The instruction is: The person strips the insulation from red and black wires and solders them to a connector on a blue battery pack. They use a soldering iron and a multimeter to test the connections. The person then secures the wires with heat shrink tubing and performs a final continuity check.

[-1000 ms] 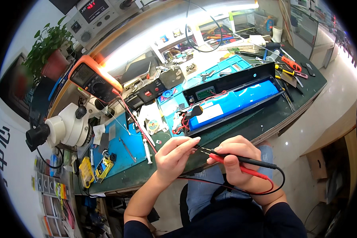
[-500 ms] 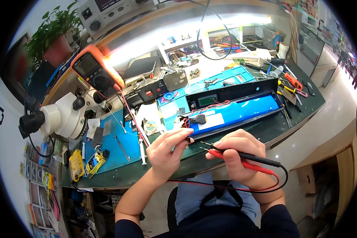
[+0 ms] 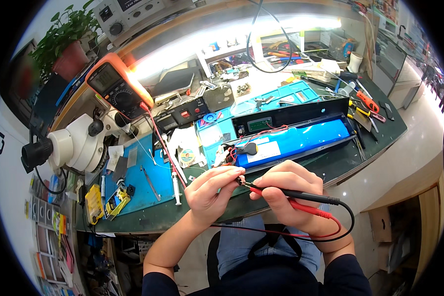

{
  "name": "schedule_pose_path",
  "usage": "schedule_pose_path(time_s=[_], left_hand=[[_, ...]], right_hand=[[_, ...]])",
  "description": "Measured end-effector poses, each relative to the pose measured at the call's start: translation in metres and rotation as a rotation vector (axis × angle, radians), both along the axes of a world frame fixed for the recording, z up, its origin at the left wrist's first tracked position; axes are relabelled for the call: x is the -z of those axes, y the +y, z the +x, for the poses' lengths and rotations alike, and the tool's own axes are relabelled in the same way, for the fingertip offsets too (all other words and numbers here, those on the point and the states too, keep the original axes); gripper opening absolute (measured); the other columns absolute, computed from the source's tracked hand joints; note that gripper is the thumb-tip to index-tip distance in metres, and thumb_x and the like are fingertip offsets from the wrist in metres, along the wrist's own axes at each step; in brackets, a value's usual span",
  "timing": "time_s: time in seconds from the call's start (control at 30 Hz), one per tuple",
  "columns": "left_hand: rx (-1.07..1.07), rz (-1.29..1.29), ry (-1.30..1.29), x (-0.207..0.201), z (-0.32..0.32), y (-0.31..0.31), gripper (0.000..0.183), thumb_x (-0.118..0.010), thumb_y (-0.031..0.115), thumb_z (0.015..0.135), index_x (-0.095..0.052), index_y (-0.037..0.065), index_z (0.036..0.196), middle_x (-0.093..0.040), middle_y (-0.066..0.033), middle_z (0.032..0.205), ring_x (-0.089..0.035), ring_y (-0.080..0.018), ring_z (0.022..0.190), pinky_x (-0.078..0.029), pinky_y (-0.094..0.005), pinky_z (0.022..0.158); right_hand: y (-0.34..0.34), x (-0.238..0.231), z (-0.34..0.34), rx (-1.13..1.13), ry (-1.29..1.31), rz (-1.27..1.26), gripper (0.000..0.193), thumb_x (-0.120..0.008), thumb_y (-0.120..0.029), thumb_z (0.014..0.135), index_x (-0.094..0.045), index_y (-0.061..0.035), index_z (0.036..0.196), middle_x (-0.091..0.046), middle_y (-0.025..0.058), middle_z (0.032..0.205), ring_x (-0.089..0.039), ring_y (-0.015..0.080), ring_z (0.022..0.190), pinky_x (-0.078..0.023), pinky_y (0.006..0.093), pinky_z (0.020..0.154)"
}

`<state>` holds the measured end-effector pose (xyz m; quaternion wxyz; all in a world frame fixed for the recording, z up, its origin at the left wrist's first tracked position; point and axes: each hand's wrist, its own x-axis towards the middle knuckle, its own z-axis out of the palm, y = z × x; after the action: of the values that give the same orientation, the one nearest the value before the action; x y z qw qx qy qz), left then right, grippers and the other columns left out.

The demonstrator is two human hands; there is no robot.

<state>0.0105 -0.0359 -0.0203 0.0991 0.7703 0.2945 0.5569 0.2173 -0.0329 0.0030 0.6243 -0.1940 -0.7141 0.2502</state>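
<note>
My left hand pinches a small dark part between thumb and fingertips; its exact kind is too small to tell. In my right hand are two multimeter probes held together, a black probe above and a red probe below. Their metal tips meet or nearly meet the small part; contact cannot be made out. Just beyond both hands lies a long blue-wrapped battery pack in an open black case, with thin red and black wires at its left end. The orange multimeter stands at the far left.
A white microscope and a blue mat occupy the left side. A syringe lies left of my left hand. Hand tools, including an orange-handled one, crowd the right end of the bench. Probe leads loop below my right hand.
My right hand has moved left, bringing the probe tips from a short gap up to the small part. My left hand has shifted slightly right and still pinches it.
</note>
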Motion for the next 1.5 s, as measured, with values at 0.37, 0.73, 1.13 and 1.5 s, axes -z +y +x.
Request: schedule_pose_path(time_s=[0.37,0.73,1.13,1.5], left_hand=[[-0.036,0.036,0.012,0.001,0.001,0.0,0.029,-0.077,-0.012,0.084,-0.072,-0.005,0.112,-0.077,-0.0187,0.105,-0.077,-0.0246,0.091,-0.064,-0.0326,0.08],[-0.064,0.033,0.012,0.001,0.0,0.0,0.025,-0.078,-0.009,0.085,-0.073,-0.004,0.109,-0.078,-0.0181,0.104,-0.078,-0.0265,0.094,-0.064,-0.0344,0.084],[-0.066,0.015,-0.005,-0.001,-0.001,-0.002,0.024,-0.078,-0.008,0.086,-0.073,-0.002,0.108,-0.078,-0.0186,0.104,-0.078,-0.0254,0.094,-0.063,-0.0346,0.085],[-0.044,-0.001,-0.037,0.004,0.0,-0.002,0.023,-0.076,-0.012,0.085,-0.075,-0.004,0.107,-0.077,-0.0188,0.106,-0.077,-0.0243,0.094,-0.064,-0.0341,0.085]], right_hand=[[-0.007,-0.008,-0.003,0.093,-0.049,0.015,0.01,-0.08,-0.011,0.092,-0.077,-0.0038,0.098,-0.072,0.0094,0.086,-0.072,0.0202,0.071,-0.056,0.0279,0.06],[-0.011,-0.015,-0.004,0.061,-0.068,-0.078,0.01,-0.078,-0.01,0.094,-0.076,-0.0032,0.1,-0.072,0.0089,0.087,-0.072,0.0198,0.074,-0.057,0.0288,0.064],[-0.015,-0.023,-0.006,0.013,-0.059,-0.173,0.007,-0.075,-0.001,0.093,-0.076,-0.0001,0.099,-0.073,0.011,0.089,-0.072,0.0193,0.077,-0.057,0.0293,0.069],[-0.013,-0.02,-0.006,-0.006,-0.069,-0.159,0.008,-0.073,-0.006,0.097,-0.076,0.0008,0.101,-0.073,0.0109,0.089,-0.072,0.0164,0.075,-0.058,0.0272,0.067]])
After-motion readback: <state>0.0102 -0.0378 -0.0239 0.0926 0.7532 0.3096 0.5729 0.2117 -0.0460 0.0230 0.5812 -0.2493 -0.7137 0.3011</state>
